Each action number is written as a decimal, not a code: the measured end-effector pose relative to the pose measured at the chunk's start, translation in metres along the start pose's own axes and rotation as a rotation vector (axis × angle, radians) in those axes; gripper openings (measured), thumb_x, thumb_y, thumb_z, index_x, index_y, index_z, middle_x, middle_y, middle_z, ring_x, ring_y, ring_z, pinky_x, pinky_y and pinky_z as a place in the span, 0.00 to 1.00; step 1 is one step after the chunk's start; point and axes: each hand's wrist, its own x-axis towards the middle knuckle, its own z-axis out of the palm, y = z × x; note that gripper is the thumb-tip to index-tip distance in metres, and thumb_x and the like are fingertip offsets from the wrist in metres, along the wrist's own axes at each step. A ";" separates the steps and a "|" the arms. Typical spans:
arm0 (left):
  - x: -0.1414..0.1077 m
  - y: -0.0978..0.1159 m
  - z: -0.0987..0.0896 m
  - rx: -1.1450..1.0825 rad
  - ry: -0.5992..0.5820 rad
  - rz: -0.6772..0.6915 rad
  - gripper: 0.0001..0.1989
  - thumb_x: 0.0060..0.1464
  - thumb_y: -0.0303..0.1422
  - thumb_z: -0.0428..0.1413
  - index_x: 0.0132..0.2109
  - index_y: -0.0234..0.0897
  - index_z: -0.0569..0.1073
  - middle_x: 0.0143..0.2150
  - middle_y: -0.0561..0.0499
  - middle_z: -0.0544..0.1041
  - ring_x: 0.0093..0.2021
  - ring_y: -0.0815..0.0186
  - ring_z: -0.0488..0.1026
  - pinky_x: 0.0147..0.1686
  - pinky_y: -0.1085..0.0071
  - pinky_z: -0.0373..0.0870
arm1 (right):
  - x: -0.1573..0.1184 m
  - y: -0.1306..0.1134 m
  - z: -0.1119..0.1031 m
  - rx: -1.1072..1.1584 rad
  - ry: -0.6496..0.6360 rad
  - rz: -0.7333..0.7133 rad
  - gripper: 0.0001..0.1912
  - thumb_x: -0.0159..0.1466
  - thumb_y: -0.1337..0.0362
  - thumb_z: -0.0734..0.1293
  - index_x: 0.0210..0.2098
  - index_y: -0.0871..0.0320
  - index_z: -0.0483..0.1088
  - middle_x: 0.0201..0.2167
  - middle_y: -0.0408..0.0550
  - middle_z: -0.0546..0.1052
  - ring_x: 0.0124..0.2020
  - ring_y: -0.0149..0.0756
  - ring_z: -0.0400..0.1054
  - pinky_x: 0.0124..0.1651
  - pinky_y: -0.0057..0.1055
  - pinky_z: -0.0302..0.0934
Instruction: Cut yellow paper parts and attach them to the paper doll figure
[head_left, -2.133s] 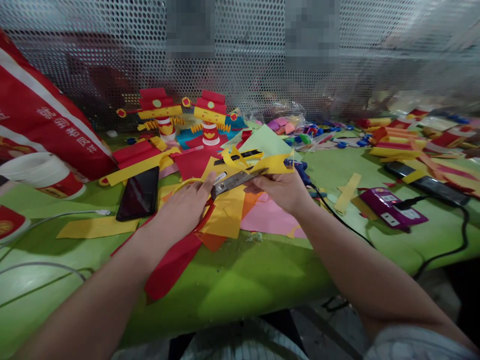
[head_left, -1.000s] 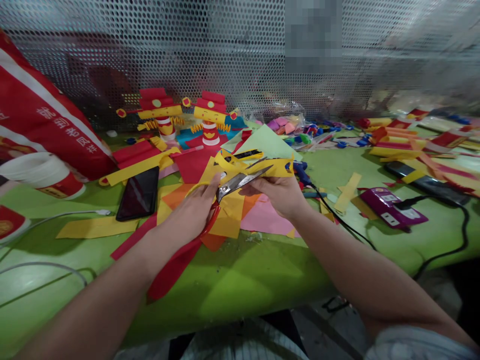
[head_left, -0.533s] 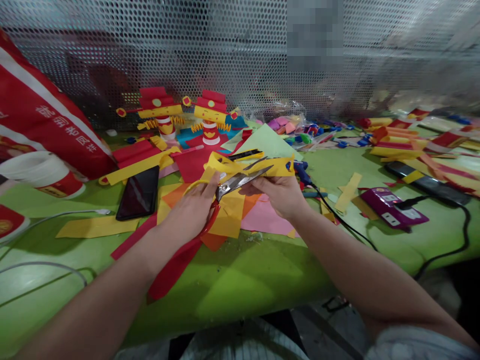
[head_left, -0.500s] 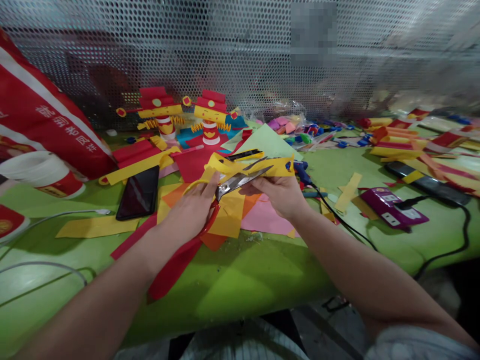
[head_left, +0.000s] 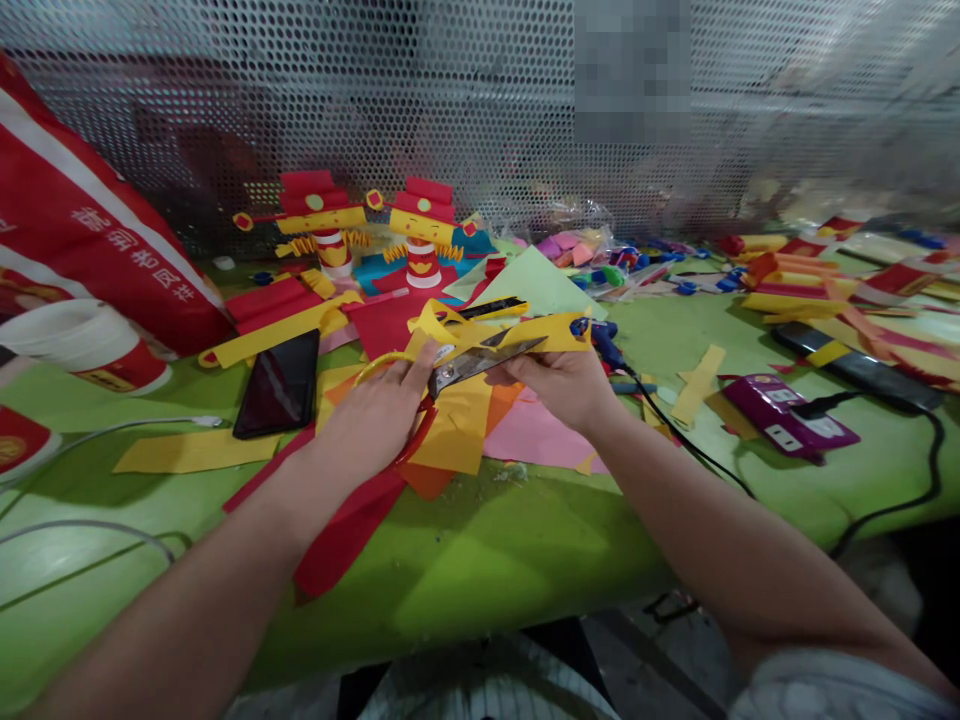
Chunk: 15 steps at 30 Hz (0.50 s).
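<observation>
My left hand grips a pair of scissors by their red and yellow handles, blades pointing right and nearly closed. My right hand pinches a yellow paper strip at its lower edge, and the blades sit against that strip. Cut yellow tails curl off the strip's left end. Both hands hover over a heap of yellow, orange, pink and red paper sheets on the green table.
A black phone lies left of my hands, a yellow strip in front of it. Two red-and-yellow paper figures stand at the back by a perforated screen. A purple power strip with black cable lies right. A red bag and cup stand left.
The scissor blades were open against the yellow strip half a second ago and have now closed on it. My hands and the strip have barely shifted.
</observation>
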 end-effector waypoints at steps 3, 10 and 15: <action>0.000 0.000 0.000 -0.005 -0.002 0.002 0.27 0.56 0.22 0.38 0.64 0.30 0.50 0.49 0.37 0.71 0.45 0.57 0.73 0.44 0.60 0.69 | 0.000 0.000 0.000 0.015 -0.003 -0.002 0.13 0.49 0.54 0.69 0.28 0.58 0.70 0.26 0.46 0.75 0.28 0.33 0.71 0.35 0.34 0.69; 0.000 0.000 0.000 0.040 0.035 0.010 0.28 0.55 0.21 0.38 0.64 0.30 0.51 0.48 0.40 0.72 0.44 0.60 0.73 0.43 0.63 0.70 | 0.001 -0.001 0.001 0.027 -0.005 0.016 0.14 0.48 0.53 0.69 0.27 0.58 0.69 0.25 0.46 0.75 0.28 0.33 0.71 0.35 0.34 0.69; 0.000 0.000 -0.001 0.037 0.032 0.014 0.28 0.55 0.21 0.39 0.63 0.31 0.52 0.47 0.41 0.73 0.43 0.61 0.73 0.43 0.64 0.70 | 0.001 -0.001 0.002 0.037 0.010 0.017 0.15 0.47 0.53 0.69 0.26 0.58 0.69 0.24 0.45 0.75 0.27 0.33 0.71 0.34 0.34 0.69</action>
